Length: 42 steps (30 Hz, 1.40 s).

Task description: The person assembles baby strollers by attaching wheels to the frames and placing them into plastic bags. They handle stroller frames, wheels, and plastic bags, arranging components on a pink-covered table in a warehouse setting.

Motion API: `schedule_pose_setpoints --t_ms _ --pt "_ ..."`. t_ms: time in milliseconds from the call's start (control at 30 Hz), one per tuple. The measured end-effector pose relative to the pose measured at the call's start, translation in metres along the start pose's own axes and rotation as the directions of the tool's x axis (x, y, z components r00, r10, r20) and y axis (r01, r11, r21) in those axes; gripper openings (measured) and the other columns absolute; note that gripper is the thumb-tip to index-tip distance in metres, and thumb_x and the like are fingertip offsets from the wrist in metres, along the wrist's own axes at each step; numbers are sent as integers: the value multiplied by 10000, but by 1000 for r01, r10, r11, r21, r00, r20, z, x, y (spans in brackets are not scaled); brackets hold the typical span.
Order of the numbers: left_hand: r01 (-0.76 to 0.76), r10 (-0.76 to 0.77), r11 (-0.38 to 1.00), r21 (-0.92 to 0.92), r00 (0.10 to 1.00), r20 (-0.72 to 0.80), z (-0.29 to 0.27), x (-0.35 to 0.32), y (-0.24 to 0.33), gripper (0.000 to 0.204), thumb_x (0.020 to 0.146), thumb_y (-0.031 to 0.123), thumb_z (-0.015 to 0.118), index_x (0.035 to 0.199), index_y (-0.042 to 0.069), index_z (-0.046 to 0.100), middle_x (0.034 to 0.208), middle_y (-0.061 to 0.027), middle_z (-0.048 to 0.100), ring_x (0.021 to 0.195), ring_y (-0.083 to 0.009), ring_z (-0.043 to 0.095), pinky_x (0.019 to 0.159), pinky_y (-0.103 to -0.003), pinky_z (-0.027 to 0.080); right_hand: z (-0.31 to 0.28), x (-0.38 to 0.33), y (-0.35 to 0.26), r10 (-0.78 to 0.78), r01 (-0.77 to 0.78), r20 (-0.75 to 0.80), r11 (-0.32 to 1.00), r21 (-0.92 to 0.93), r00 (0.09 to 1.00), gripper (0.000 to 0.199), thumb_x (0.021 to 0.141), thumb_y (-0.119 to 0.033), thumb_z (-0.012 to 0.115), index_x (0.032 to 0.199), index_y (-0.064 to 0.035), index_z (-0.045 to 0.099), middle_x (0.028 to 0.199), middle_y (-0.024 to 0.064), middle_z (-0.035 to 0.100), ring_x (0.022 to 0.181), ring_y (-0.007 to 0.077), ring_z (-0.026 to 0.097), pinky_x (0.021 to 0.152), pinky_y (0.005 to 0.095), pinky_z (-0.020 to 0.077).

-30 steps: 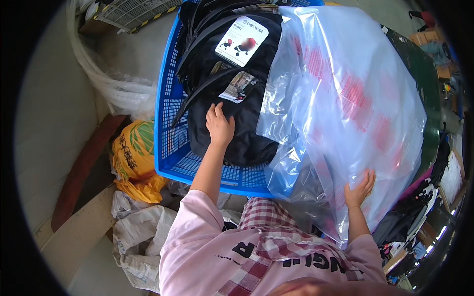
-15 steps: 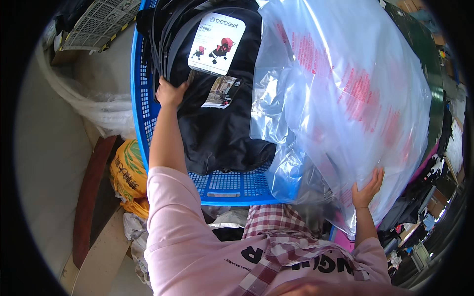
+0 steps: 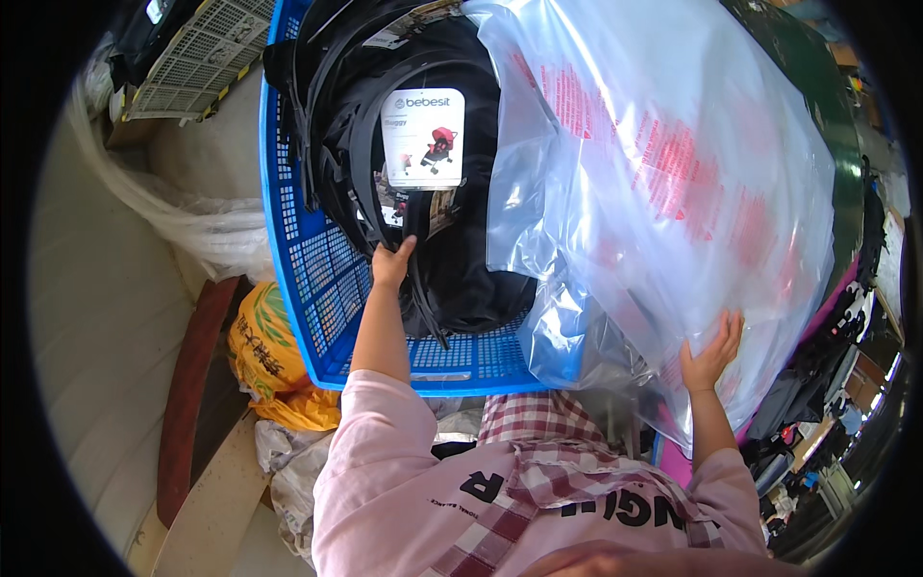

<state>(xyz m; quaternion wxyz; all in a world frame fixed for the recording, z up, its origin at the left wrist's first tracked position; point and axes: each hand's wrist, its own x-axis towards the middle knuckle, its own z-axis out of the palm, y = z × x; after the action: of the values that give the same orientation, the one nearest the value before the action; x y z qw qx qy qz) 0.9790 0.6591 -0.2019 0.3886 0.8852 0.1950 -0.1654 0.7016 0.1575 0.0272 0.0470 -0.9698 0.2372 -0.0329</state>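
My left hand is closed on the curved rim of a black fabric stroller piece inside a blue plastic basket. A white hang tag with a picture of a red stroller lies on the black fabric, and part of another printed card shows beneath it. On the right, my right hand rests with fingers spread on a stack of large clear plastic bags with red print. The bags overlap the basket's right side and hide what lies under them.
Left of the basket are a yellow sack, a dark red board and a bundle of translucent plastic. A grey plastic crate stands at the far left. A dark green surface edges the bags at right.
My left hand has moved right and nearer, bringing the black stroller piece's curved rim with it. Its hang tag sits lower. My right hand has shifted slightly upward on the bags.
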Motion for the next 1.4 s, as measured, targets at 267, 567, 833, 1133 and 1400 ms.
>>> schedule_pose_setpoints --t_ms 267,567,833,1133,1400 --pt "312 -232 892 -326 937 260 -7 -83 65 301 756 275 777 743 60 567 686 -13 559 596 -121 505 565 -282 413 2 -8 8 28 -28 -18 1000 -2 999 899 657 -210 731 1430 -103 283 1500 149 231 1393 378 179 1106 522 146" --pt "-197 209 910 -365 978 -6 -72 -254 194 149 762 99 679 759 1 566 630 -31 563 564 -115 502 540 -290 415 -5 -16 15 111 -112 35 994 10 993 895 677 -280 740 1436 -151 283 1520 107 185 1409 352 133 1113 521 142" --pt "-697 684 615 -370 704 -189 -94 -463 262 197 770 -26 651 949 24 584 806 15 563 725 -87 507 656 -225 417 -15 -41 40 64 -67 26 810 582 998 516 768 -340 712 1200 -92 574 1377 198 410 1297 363 358 1040 463 329" --pt "-861 849 214 -462 398 -348 -11 -705 358 295 830 18 645 650 63 417 613 35 369 574 -83 304 539 -245 272 -167 -225 208 -13 100 -109 515 852 994 404 827 -301 684 1166 -96 602 1175 143 566 1092 323 536 957 357 424" --pt "-876 899 -431 -217 -396 -187 144 -814 355 139 783 57 666 846 0 555 786 -99 584 680 -191 536 619 -272 435 -284 -388 349 471 422 -291 -198 885 832 607 899 -418 579 1357 -51 424 1297 140 529 1184 244 519 953 388 425"
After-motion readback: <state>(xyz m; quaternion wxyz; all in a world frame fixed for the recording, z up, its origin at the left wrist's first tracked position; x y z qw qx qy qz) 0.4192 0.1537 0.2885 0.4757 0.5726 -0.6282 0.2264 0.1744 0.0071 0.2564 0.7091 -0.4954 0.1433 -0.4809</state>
